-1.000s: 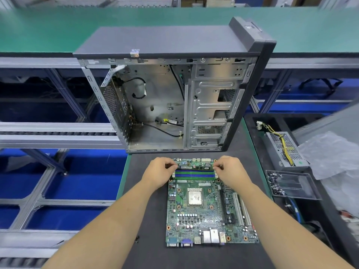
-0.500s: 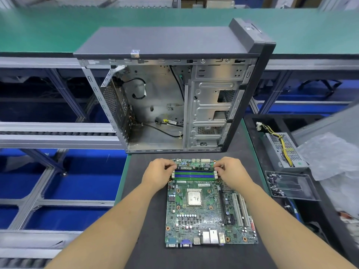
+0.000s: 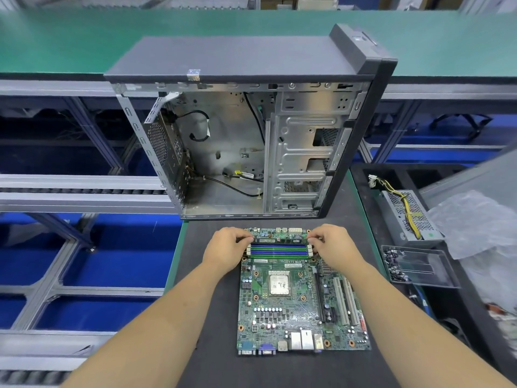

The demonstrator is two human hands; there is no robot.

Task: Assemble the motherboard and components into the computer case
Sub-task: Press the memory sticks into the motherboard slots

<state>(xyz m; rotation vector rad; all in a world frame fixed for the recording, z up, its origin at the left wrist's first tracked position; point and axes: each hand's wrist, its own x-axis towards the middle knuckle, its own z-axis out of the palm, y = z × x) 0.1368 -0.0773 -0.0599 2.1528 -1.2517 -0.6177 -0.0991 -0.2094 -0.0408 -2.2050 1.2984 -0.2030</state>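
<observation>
A green motherboard [image 3: 302,303] lies flat on the dark mat [image 3: 212,317], its CPU socket [image 3: 279,282] bare. Blue and green memory slots [image 3: 279,251] run across its far end. A dark memory module [image 3: 279,241] sits in the farthest slot. My left hand [image 3: 226,250] pinches the module's left end with curled fingers. My right hand [image 3: 333,247] does the same at the right end. Just beyond the board stands the open computer case [image 3: 251,57], its side off, with loose black cables inside.
A perforated metal power supply [image 3: 408,214] with yellow wires lies to the right. In front of it is a clear tray [image 3: 419,267] of screws, and crumpled plastic wrap [image 3: 475,219] lies further right. A green conveyor [image 3: 56,40] runs behind; open blue framework drops away on the left.
</observation>
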